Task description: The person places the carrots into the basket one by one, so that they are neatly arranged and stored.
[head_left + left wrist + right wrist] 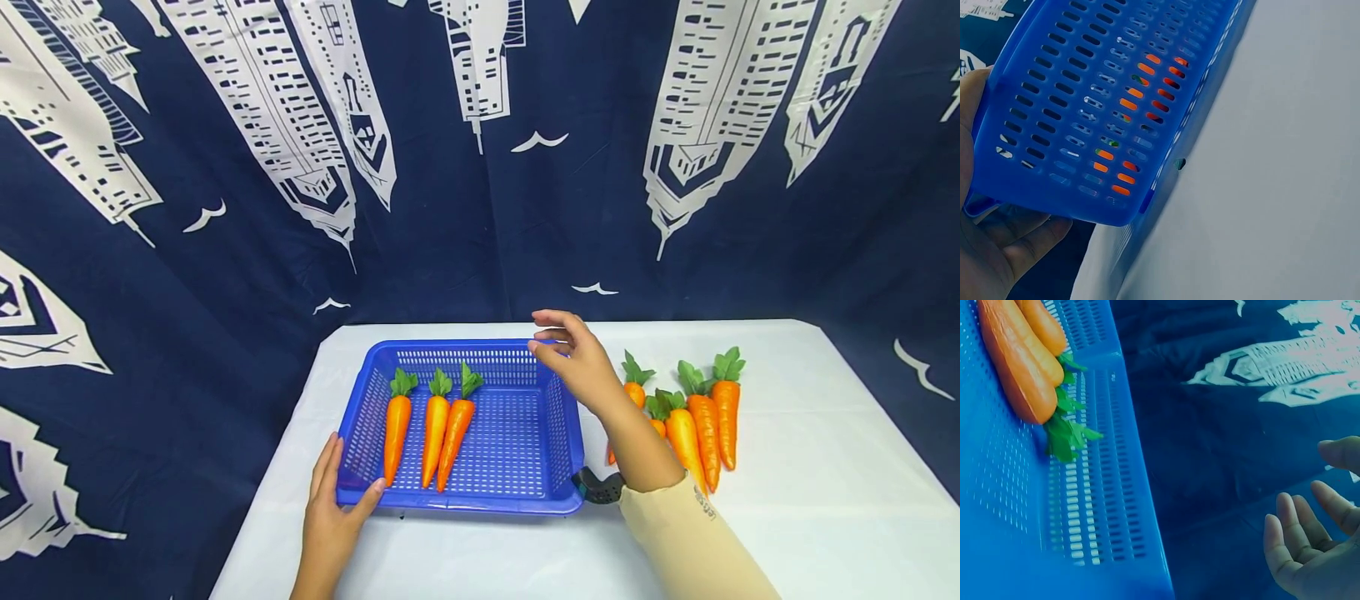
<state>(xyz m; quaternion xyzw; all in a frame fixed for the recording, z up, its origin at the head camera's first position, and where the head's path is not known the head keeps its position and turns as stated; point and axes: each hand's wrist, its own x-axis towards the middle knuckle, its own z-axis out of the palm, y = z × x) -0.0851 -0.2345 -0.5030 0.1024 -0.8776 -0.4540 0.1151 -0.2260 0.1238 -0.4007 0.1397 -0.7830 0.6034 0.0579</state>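
Note:
A blue plastic basket (517, 505) with slotted walls sits on the white table. In it lie three orange carrots with green leaves: a left carrot (397, 429), a middle carrot (435, 429) and a right carrot (455, 433). My left hand (330, 508) holds the basket's front left corner, thumb at the front rim and fingers along the left side. In the left wrist view, orange shows through the slots of the basket wall (1054, 125). My right hand (577, 358) is raised over the back right corner, fingers loosely bent and nothing held.
Several more carrots (703, 433) lie on the white table (810, 467) right of the basket, partly hidden by the right forearm. Behind the table hangs a dark blue cloth (450, 233) printed with white buildings and birds. A black strap (600, 486) sits at the right wrist.

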